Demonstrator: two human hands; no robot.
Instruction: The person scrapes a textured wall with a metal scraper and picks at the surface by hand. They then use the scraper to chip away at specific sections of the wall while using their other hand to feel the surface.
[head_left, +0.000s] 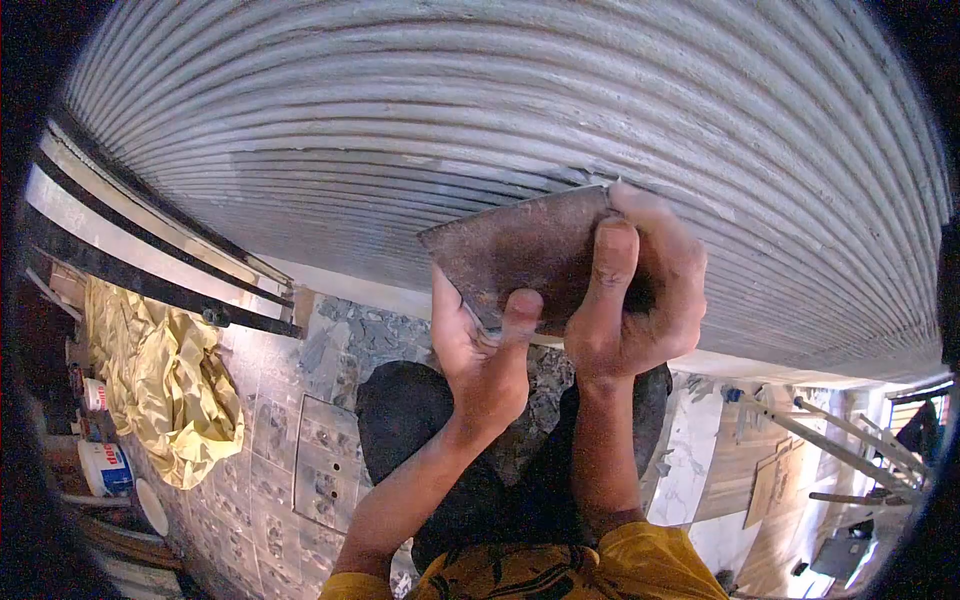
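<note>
Both hands hold a brown, worn-looking sheet of sandpaper in front of the grey ridged wall panel. My left hand grips its lower left part, thumb on the near face and fingers behind. At the upper right corner, my right hand pinches the sheet with the thumb in front, slightly blurred by motion. The sheet's top edge overlaps the ridges in this view.
Below the wall, grey debris lies scattered on the dusty tiled floor. A crumpled yellow sheet and a white bucket are at left. Metal poles and a cardboard piece stand at right.
</note>
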